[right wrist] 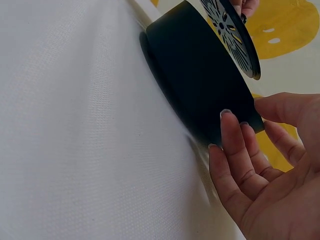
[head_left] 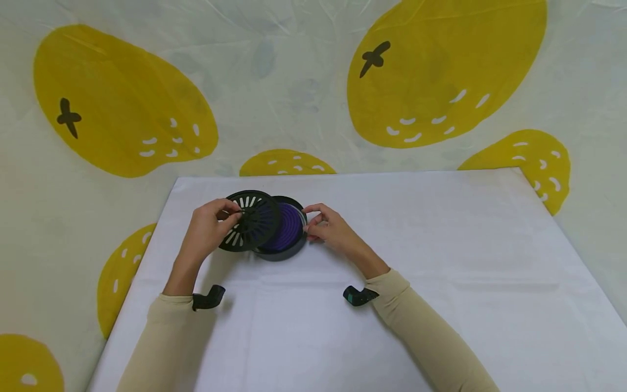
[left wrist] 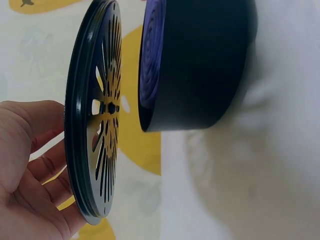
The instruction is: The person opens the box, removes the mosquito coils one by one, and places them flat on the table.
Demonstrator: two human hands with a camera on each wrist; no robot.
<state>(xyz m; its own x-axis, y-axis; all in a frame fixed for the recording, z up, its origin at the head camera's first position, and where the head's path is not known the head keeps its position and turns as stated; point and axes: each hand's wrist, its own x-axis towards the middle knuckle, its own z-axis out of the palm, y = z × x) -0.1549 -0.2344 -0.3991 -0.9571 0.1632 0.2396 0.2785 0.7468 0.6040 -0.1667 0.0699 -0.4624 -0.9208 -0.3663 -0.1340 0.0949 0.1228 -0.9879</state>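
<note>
Head view: a round black tin (head_left: 281, 247) stands on the white sheet (head_left: 441, 283), a purple coil (head_left: 288, 231) inside. The left hand (head_left: 208, 228) pinches the slotted black lid (head_left: 251, 220) at its left edge, tilted above the tin. The right hand (head_left: 329, 226) touches the tin's right wall, fingers loosely bent.

Left wrist view: the lid (left wrist: 95, 115) stands apart from the tin (left wrist: 200, 65), fingertips (left wrist: 47, 165) behind its rim.

Right wrist view: fingertips (right wrist: 235, 145) rest against the tin (right wrist: 200, 75) wall. No writing is legible.

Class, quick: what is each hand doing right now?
Left hand: grips the slotted black lid, lifted off and tilted.
Right hand: fingers touch the side of the black container; no clear grip.
</note>
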